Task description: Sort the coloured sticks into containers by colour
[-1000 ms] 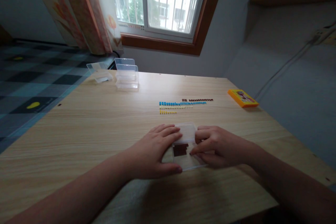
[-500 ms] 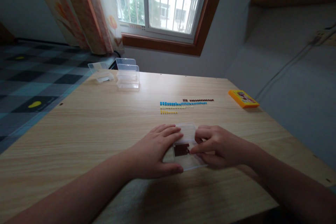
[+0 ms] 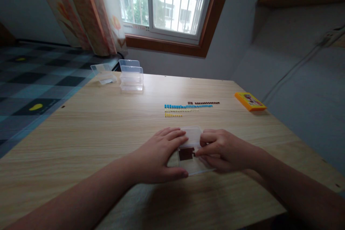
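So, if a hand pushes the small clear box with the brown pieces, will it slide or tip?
The clear box looks thin-walled and low, so probably light and apt to slide on the smooth wooden table rather than tip. The brown pieces seem loose and may shift.

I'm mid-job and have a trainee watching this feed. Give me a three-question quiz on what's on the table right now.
1. True or false: the left hand lies flat against the side of the small clear plastic box near the table's front edge.
2. What colour are the small pieces inside that box, where the right hand points its fingertips? A) yellow B) dark brown C) blue
3. Fill in: the flat orange-yellow box lies toward the table's far ____ side.

Key
1. True.
2. B: dark brown pieces sit in it; rows of tiny blue, yellow and brown pieces lie farther back on the wooden table.
3. Right; the empty clear containers stand far left.
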Demonstrator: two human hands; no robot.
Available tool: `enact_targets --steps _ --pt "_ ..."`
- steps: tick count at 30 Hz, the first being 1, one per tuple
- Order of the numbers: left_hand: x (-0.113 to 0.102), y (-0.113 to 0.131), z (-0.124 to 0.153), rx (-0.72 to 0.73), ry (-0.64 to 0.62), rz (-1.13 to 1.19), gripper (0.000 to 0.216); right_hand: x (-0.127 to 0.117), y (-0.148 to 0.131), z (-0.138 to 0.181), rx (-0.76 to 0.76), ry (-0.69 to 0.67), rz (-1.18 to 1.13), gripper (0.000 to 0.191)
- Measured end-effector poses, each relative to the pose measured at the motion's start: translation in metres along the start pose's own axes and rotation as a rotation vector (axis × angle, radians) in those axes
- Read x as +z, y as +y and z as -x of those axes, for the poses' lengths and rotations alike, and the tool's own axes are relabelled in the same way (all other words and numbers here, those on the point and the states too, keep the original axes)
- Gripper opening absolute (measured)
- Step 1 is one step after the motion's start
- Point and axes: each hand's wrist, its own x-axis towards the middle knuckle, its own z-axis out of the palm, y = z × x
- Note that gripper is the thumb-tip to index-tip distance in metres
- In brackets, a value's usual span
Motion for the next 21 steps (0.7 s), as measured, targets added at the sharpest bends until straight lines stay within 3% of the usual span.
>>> enact_targets --steps 21 --pt "0.0 0.0 0.0 0.024 0.045 0.043 0.084 0.014 -0.005 -0.007 0.104 0.099 0.056 0.017"
